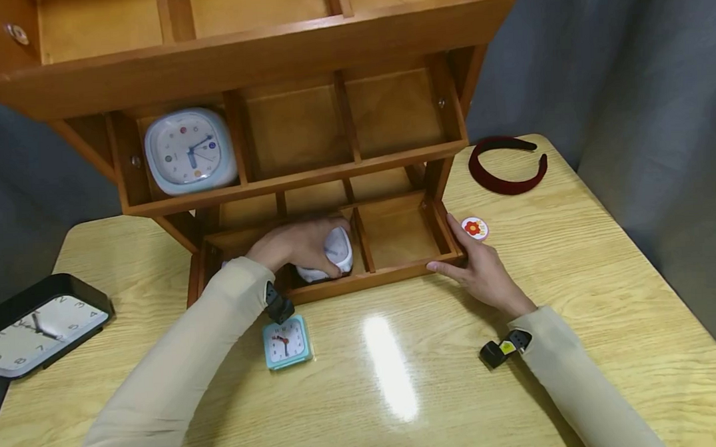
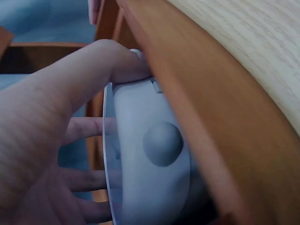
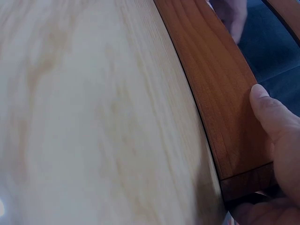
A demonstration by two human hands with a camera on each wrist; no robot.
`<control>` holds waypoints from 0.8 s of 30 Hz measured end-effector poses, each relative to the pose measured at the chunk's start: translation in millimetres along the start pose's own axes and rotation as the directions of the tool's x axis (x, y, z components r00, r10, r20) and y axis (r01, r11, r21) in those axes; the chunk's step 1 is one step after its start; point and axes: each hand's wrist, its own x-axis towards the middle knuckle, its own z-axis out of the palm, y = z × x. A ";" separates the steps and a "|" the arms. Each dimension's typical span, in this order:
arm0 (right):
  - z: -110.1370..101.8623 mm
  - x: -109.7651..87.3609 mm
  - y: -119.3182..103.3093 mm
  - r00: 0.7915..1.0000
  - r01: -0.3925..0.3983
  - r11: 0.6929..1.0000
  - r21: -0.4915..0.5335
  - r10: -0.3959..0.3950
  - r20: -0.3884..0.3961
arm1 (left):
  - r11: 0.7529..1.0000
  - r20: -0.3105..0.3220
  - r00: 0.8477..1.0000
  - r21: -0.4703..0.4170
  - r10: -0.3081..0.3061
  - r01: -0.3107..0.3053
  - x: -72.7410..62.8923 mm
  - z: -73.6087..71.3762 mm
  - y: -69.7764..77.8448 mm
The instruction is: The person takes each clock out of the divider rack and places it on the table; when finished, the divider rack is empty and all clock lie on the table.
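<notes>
My left hand grips a small white clock in the middle compartment of the wooden box's lowest tier. In the left wrist view, the thumb lies over one end of the clock, and a round grey knob shows on its back, close to the tier's front wall. My right hand holds that tier's front right corner, with the thumb on the front board and fingers along the side. A light-blue clock sits in the left compartment of the middle tier.
A turquoise clock lies on the table below my left wrist. At the left edge is a black-framed clock. A dark red headband and a round flower badge lie right of the box. The upper tier overhangs the others.
</notes>
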 end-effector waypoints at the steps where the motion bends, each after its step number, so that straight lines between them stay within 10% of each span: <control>1: 0.4 0.0 0.1 1.000 -0.002 1.000 -0.001 0.002 0.002 | 1.000 -0.011 1.000 0.022 0.003 -0.003 -1.5 -1.3 1.7; 12: 0.4 -0.4 -0.9 1.000 -0.003 1.000 -0.004 0.003 0.004 | 0.949 -0.184 0.971 0.302 0.151 -0.090 -29.9 -9.2 35.1; 24: 0.0 -0.1 -1.1 1.000 0.007 1.000 -0.009 -0.007 -0.004 | 0.930 -0.161 0.959 0.326 0.233 -0.171 -52.4 38.6 91.2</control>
